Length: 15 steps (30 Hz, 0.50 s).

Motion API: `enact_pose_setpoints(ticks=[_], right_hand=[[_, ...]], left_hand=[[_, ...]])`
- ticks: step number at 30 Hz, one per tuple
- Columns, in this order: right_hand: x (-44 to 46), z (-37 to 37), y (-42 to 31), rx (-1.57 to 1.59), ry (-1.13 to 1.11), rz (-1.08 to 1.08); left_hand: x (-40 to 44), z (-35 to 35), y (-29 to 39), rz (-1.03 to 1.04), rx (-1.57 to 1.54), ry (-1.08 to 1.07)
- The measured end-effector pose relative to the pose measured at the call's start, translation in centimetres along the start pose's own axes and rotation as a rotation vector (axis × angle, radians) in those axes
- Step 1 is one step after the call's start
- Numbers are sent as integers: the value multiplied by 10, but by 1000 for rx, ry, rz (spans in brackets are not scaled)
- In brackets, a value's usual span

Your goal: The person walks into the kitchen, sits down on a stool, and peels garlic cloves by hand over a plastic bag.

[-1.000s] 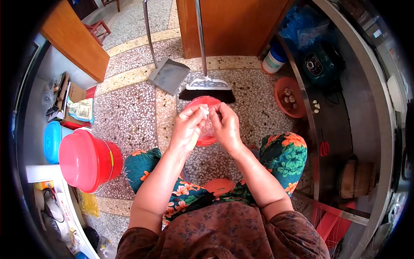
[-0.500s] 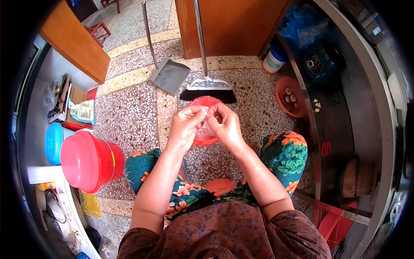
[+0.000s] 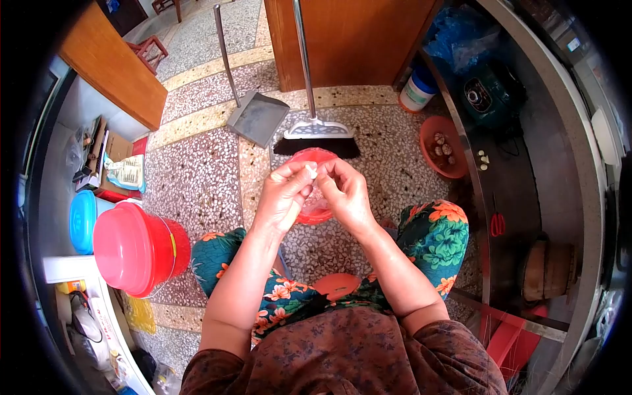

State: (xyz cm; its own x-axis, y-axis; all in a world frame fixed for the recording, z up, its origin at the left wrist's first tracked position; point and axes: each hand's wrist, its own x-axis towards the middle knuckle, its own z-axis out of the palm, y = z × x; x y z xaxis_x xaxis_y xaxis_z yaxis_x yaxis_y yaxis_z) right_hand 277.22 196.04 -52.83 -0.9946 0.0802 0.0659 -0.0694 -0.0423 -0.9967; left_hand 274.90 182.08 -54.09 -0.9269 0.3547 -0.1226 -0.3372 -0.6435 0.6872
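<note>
A small whitish piece (image 3: 311,168), perhaps a garlic clove, is pinched in the fingertips of my left hand (image 3: 284,195). Close beside it is my right hand (image 3: 345,195), its thumb and forefinger pressed together near the piece; whatever those fingers hold is too small to name. Both hands are over a red plastic basin (image 3: 315,216) on the floor, which they partly cover. Something pale and translucent shows inside the basin between my wrists.
A broom (image 3: 318,129) and a grey dustpan (image 3: 259,118) stand beyond the basin. At left are a lidded red bucket (image 3: 141,249) and a blue-lidded container (image 3: 82,222). A red bowl (image 3: 431,158) with roundish items and a shelf (image 3: 513,217) with red-handled scissors (image 3: 497,224) are at right.
My fingertips have come together and parted slightly around the whitish piece, which shows more clearly now than half a second ago. Both hands remain over the basin.
</note>
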Motion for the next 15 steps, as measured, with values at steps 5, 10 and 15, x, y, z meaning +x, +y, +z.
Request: enact_pose_setpoints(ticks=[5,10,15], right_hand=[[1,2,1,-28,9,-21],[2,0,2,-13,-2,11],[2,-2,0,133,-43,67]], left_hand=[[0,0,1,1,-3,-2],[-1,4,3,-14,-15,-1],[0,2,3,-8,-38,0]])
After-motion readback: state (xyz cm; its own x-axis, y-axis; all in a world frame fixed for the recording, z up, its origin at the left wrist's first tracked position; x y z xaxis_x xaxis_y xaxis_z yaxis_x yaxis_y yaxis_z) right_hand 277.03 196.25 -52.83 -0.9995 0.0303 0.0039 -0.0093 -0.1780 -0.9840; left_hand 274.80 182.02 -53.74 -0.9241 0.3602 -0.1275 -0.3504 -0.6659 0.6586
